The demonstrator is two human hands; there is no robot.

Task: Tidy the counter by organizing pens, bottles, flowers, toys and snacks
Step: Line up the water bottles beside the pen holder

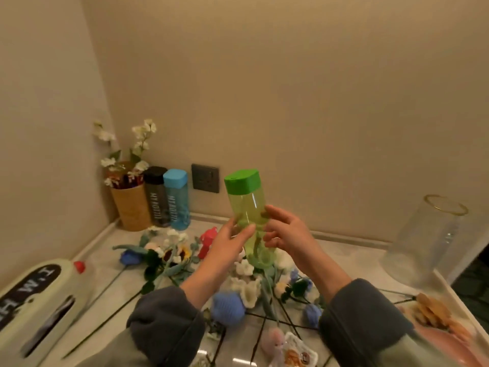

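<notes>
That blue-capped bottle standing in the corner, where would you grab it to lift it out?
Grip the blue-capped bottle around its upper body just under the cap, coming from the right and front. It stands upright with the black-capped bottle close on its left and the wall behind, so only those sides look open. The squarish body should offer flat faces for fingers.

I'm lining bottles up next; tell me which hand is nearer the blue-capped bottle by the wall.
Left. The left hand grips the green bottle on the side facing the blue-capped bottle; the right hand is on its far side.
</notes>
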